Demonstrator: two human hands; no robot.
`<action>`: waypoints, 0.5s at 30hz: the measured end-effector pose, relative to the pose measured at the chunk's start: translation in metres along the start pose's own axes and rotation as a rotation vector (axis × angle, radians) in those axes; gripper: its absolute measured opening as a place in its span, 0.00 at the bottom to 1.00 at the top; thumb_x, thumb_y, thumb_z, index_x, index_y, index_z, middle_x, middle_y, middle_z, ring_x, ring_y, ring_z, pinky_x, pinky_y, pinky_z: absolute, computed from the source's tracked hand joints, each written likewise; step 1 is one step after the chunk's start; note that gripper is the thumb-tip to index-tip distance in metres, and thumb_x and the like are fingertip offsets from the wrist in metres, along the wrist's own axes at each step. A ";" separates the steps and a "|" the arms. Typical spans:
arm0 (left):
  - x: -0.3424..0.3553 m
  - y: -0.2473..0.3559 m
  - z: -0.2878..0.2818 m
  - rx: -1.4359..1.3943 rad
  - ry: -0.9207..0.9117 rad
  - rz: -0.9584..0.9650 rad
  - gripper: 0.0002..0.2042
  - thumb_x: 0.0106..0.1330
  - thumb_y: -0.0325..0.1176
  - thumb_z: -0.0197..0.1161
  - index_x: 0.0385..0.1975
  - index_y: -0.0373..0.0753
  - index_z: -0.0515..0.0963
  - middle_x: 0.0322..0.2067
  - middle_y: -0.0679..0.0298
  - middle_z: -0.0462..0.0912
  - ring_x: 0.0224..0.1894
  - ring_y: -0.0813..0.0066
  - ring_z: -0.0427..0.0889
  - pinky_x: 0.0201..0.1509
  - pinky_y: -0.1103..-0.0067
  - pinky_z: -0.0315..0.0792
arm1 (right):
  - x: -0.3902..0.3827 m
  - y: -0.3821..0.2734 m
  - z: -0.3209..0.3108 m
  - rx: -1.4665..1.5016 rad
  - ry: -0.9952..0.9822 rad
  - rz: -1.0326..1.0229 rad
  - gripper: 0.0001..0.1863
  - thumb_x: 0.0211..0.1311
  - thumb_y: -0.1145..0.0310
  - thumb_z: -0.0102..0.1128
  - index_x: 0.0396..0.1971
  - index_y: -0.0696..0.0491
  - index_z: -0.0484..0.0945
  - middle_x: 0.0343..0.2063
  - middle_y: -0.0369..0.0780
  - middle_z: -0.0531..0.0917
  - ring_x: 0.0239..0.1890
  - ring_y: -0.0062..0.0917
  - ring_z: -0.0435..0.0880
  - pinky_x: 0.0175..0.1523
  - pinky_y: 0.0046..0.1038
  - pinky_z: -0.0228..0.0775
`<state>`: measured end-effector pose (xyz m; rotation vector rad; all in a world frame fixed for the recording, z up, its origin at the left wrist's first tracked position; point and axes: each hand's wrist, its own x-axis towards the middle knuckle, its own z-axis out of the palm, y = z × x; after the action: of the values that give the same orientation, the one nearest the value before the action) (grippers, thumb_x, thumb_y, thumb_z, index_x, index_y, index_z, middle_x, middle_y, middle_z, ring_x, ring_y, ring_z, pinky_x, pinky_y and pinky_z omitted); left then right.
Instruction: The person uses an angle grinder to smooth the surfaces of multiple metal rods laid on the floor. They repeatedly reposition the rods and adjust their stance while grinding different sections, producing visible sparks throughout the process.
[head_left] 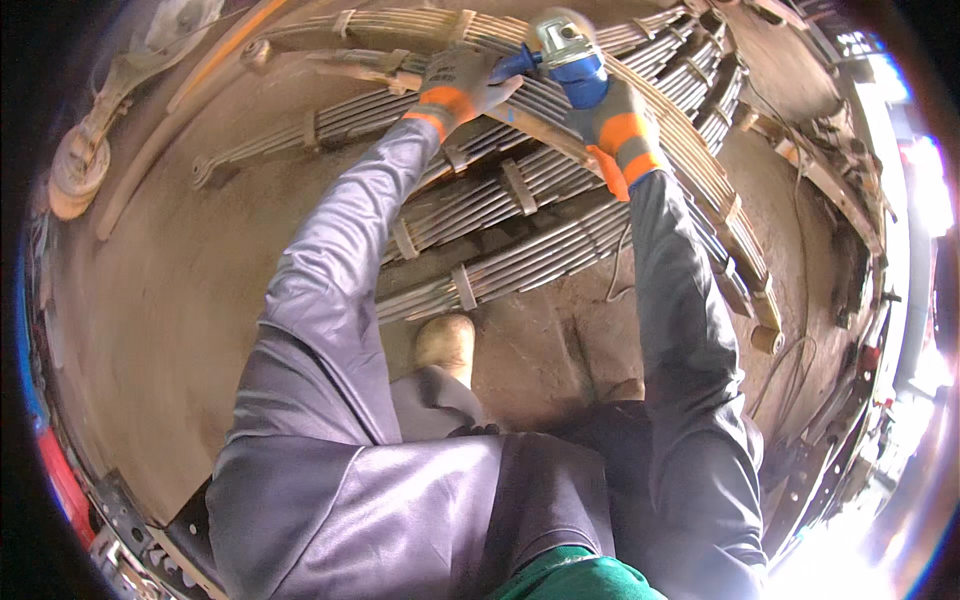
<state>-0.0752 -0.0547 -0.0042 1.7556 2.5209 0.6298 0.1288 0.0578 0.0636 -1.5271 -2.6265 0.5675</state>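
A blue angle grinder (578, 72) with a silver head is held out over a pile of leaf springs (540, 180). My right hand (612, 108), in a grey and orange glove, is closed around the grinder's blue body. At the grinder's left, my left hand (460, 85), in a matching glove, is closed on its blue side handle (514, 65). Beneath both hands run long curved steel leaves, bundled with metal clips. The grinder's disc cannot be made out, so I cannot tell whether it touches the steel.
My boot (445, 345) stands on the brown floor just short of the nearest springs. A thin cable (800, 230) trails along the floor at right. Metal beams (830, 185) lie at the right, and a round hub-like part (80, 170) sits at far left.
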 end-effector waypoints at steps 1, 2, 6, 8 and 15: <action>0.004 0.005 0.000 0.016 0.019 0.030 0.27 0.61 0.62 0.64 0.41 0.42 0.87 0.36 0.51 0.89 0.40 0.48 0.88 0.49 0.57 0.79 | -0.001 0.007 -0.004 0.006 0.019 -0.022 0.26 0.46 0.53 0.76 0.45 0.51 0.86 0.40 0.48 0.90 0.44 0.44 0.89 0.50 0.41 0.79; 0.003 0.008 0.004 0.032 0.029 0.054 0.27 0.61 0.62 0.64 0.40 0.42 0.87 0.35 0.51 0.89 0.39 0.48 0.88 0.48 0.58 0.79 | -0.004 0.013 -0.004 0.013 0.028 -0.042 0.25 0.46 0.55 0.75 0.44 0.51 0.87 0.37 0.48 0.90 0.41 0.44 0.89 0.49 0.41 0.79; 0.003 0.029 0.015 0.053 -0.007 0.146 0.28 0.60 0.65 0.63 0.37 0.41 0.87 0.35 0.49 0.88 0.42 0.47 0.87 0.49 0.57 0.78 | -0.010 0.041 -0.003 0.026 0.047 -0.049 0.21 0.44 0.58 0.76 0.39 0.51 0.88 0.32 0.46 0.90 0.37 0.40 0.90 0.45 0.37 0.79; 0.003 0.046 0.011 0.006 -0.039 0.164 0.31 0.61 0.67 0.60 0.39 0.42 0.87 0.37 0.47 0.88 0.44 0.46 0.86 0.52 0.56 0.77 | -0.011 0.055 -0.008 0.061 0.011 -0.032 0.20 0.46 0.59 0.75 0.39 0.53 0.87 0.32 0.47 0.90 0.36 0.39 0.90 0.44 0.36 0.79; 0.007 0.105 0.039 -0.066 -0.019 0.163 0.27 0.63 0.64 0.59 0.37 0.44 0.88 0.38 0.51 0.88 0.43 0.47 0.85 0.52 0.57 0.77 | -0.017 0.113 -0.020 0.035 0.071 -0.024 0.19 0.48 0.60 0.72 0.40 0.53 0.86 0.31 0.46 0.89 0.33 0.31 0.88 0.43 0.33 0.79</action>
<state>0.0252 -0.0049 -0.0047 1.9470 2.3332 0.6911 0.2360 0.0991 0.0466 -1.4760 -2.5651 0.5438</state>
